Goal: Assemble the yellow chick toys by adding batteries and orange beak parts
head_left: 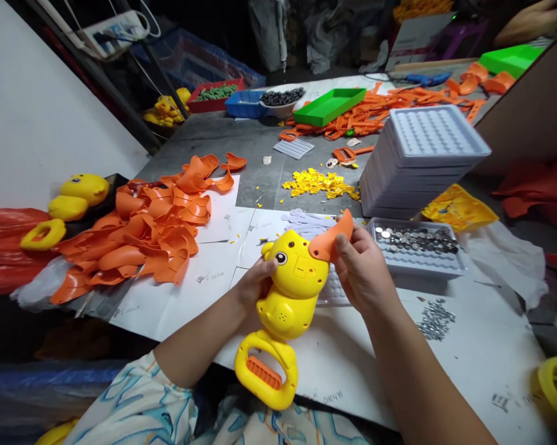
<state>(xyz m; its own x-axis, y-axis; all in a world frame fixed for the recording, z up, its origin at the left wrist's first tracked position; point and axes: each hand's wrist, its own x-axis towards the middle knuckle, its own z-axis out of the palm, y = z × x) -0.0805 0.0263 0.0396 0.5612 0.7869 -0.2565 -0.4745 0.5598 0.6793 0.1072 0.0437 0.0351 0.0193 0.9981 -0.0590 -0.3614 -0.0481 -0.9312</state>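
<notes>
— What's in frame?
— A yellow duck toy [291, 290], held just above the paper-covered surface [468, 346]: the left hand [255, 285] is clamped on its head, the right hand [361, 269] pinching an orange beak piece [331, 238] against its face.
— How does it handle?
— It looks light, stiff and smooth, probably hollow plastic; the body or looped handle seems the surest hold. Both forearms angle inward.

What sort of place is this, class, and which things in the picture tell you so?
Probably a small toy assembly workshop. The left hand and right hand hold a yellow duck toy and an orange beak piece. Beside them lie a heap of orange beaks and a stack of grey trays.
</notes>
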